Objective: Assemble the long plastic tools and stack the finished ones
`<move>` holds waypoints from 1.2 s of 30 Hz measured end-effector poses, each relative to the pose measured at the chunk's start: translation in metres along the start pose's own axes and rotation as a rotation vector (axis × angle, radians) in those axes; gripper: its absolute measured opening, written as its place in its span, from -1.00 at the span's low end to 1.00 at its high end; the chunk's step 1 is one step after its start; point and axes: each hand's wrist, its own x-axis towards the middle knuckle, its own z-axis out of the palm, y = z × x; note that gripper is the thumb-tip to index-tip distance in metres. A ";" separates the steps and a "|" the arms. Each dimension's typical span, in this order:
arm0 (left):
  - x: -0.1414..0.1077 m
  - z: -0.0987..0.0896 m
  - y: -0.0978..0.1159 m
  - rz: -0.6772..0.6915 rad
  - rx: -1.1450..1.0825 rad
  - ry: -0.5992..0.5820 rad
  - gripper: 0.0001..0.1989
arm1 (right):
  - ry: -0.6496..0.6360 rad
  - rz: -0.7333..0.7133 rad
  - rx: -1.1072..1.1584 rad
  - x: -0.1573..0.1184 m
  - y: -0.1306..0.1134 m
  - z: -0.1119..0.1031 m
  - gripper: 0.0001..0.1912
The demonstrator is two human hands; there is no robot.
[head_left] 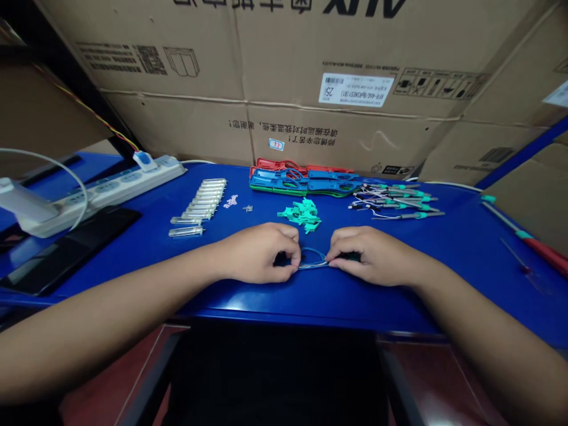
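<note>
Wire loop (313, 258) pinched between two bare hands at a blue workbench (248, 302) — head view.

From the head camera, the thin blue wire lies across the body, its long axis running left to right, midway between the left hand (257, 253) and the right hand (373, 255), neither clearly nearer. Both grips are narrow, fingertips closed on the wire at either side, with dark shapes (351, 256) half hidden under the palms — too shaded to name. Just far of the hands sit green plastic clips (304, 213); to the far left, a row of glass tubes (199, 201); to the far right, test leads (394, 201) with teal collars, beside stacked red and blue plastic strips (302, 177). A power strip (110, 192) lies left; cardboard cartons (310, 89) line the far edge.
</note>
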 end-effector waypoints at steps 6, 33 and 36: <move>0.001 0.005 0.003 -0.094 0.016 -0.028 -0.80 | -0.006 0.008 -0.007 0.000 -0.002 0.000 -0.85; 0.004 0.008 0.006 -0.399 -0.050 -0.005 -0.88 | -0.002 0.026 -0.003 0.001 -0.004 0.001 -0.85; 0.007 0.006 0.010 -0.382 -0.123 0.086 -0.86 | 0.000 0.027 0.000 0.002 -0.003 0.001 -0.85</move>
